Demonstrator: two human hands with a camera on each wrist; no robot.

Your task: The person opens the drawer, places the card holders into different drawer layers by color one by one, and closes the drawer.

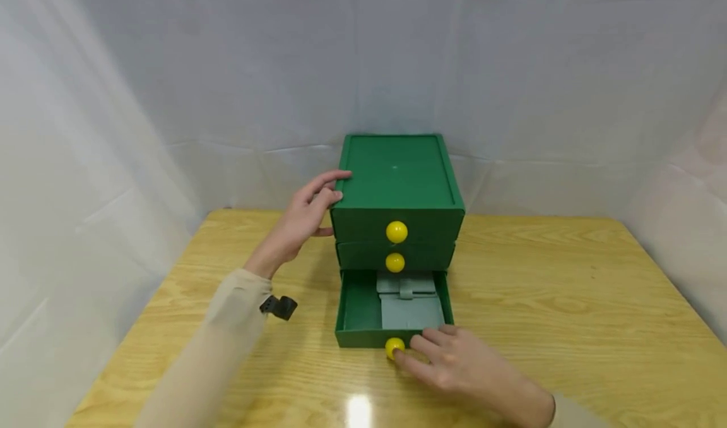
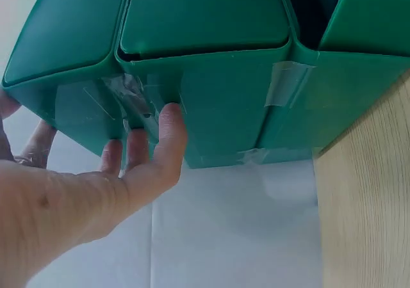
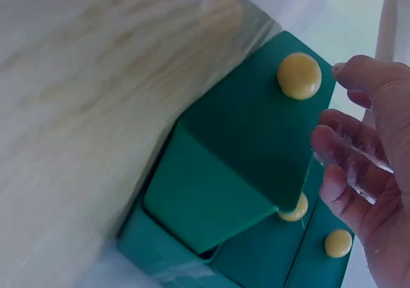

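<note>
Now, with the left hand flat against the cabinet, the right hand, fingers relaxed by the knob, should move the drawer straight.

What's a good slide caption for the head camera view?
Left hand steadies a green drawer unit; right hand at the open bottom drawer's yellow knob.

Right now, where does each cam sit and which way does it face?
Head: above, looking forward and down at the green drawer unit; both hands and sleeves show.
Left wrist: below the left hand, facing the unit's taped side.
Right wrist: by the right hand, facing the open bottom drawer.
All three share the unit.
</note>
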